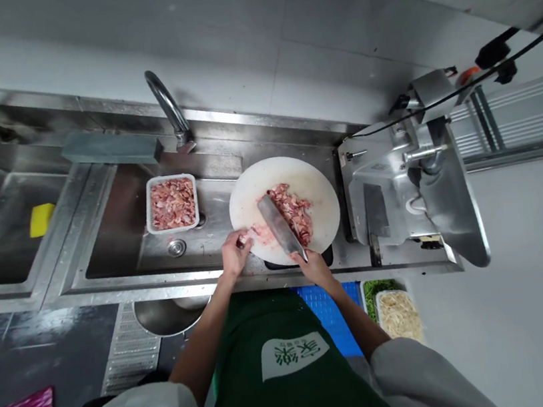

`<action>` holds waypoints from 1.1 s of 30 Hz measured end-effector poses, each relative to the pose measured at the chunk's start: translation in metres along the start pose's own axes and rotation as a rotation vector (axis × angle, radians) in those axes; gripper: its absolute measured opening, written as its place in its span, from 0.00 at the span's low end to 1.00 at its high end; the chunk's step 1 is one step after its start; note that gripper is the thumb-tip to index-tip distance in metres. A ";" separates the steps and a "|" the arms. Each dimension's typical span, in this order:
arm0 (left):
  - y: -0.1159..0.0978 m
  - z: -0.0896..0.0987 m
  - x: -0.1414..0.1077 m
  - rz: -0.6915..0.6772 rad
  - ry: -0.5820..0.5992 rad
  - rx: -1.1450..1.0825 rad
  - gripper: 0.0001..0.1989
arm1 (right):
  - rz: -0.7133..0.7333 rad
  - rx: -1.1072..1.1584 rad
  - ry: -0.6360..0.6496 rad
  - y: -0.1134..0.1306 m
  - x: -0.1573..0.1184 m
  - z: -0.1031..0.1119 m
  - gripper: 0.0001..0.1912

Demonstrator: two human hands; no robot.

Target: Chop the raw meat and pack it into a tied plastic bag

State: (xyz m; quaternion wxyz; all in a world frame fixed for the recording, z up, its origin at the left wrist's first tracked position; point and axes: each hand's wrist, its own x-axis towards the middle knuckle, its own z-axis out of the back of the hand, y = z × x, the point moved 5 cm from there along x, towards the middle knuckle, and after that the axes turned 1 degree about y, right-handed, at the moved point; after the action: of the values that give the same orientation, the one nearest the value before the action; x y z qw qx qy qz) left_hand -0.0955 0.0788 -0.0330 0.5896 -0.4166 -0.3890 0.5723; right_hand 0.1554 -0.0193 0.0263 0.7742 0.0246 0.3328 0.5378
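Note:
My right hand (313, 267) is wrapped round the handle of a cleaver (281, 226). Its broad blade lies across a round white cutting board (326, 229), along the left edge of a heap of chopped raw meat (297, 210). At the board's lower left rim, my left hand (236, 253) pinches a pale pink piece of meat (250, 235). More light scraps of meat (263, 232) lie between that hand and the blade. The thumb and forefinger are closed, and the hand partly hides what they hold.
A white basket (148, 214) of cut meat stands in the sink (120, 245) below a faucet (170, 106). A metal slicer (428, 168) and a second cleaver (375, 212) are right of the board. A yellow sponge (42, 220) lies in the left sink. Food tubs (398, 315) stand below the counter.

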 end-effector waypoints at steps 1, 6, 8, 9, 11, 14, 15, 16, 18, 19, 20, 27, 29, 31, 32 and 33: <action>-0.001 -0.002 0.003 0.029 0.014 -0.033 0.13 | -0.022 -0.004 -0.020 -0.006 -0.001 0.005 0.17; -0.019 -0.024 0.016 -0.022 0.104 -0.043 0.14 | -0.070 -0.060 -0.024 -0.006 -0.005 0.013 0.18; -0.024 -0.020 0.015 -0.088 0.007 0.063 0.13 | -0.067 -0.057 -0.024 0.008 -0.009 0.021 0.18; -0.024 -0.014 0.013 -0.095 -0.073 0.102 0.13 | -0.056 -0.041 -0.049 0.018 -0.013 0.030 0.19; -0.016 0.005 0.003 -0.053 -0.249 0.130 0.12 | -0.014 0.028 -0.184 0.041 -0.021 0.054 0.21; 0.007 0.037 -0.021 0.052 -0.457 0.122 0.09 | 0.073 0.178 -0.519 0.075 -0.035 0.090 0.27; 0.015 0.046 -0.029 0.084 -0.508 0.124 0.09 | 0.095 0.222 -0.617 0.083 -0.038 0.094 0.27; 0.022 0.053 -0.037 0.112 -0.551 0.127 0.09 | 0.109 0.254 -0.680 0.090 -0.039 0.093 0.27; 0.028 0.062 -0.048 0.140 -0.605 0.138 0.09 | 0.109 0.254 -0.652 0.099 -0.032 0.071 0.26; 0.028 0.063 -0.052 0.137 -0.623 0.146 0.09 | 0.088 0.211 -0.546 0.101 -0.025 0.053 0.24; 0.024 0.061 -0.052 0.121 -0.628 0.151 0.09 | 0.055 0.144 -0.394 0.103 -0.016 0.032 0.22; -0.023 -0.015 -0.031 -0.145 -0.081 0.003 0.13 | -0.026 -0.113 0.053 0.094 0.016 -0.032 0.19; -0.022 -0.026 -0.038 -0.136 -0.106 0.021 0.14 | 0.008 -0.066 0.023 0.086 0.021 -0.026 0.19; -0.010 -0.027 -0.051 -0.096 -0.178 0.054 0.14 | 0.003 0.031 0.039 0.070 0.028 -0.023 0.19; -0.001 -0.025 -0.058 -0.075 -0.199 0.070 0.14 | -0.013 0.093 0.070 0.062 0.031 -0.023 0.19; 0.009 -0.021 -0.064 -0.054 -0.198 0.086 0.14 | -0.031 0.158 0.107 0.053 0.034 -0.024 0.19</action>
State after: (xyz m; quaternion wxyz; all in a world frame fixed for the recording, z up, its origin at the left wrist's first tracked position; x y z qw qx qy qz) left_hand -0.0815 0.0136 -0.0475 0.5810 -0.3217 -0.4314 0.6106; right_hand 0.1059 0.0245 0.0118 0.7594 0.0516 0.4152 0.4983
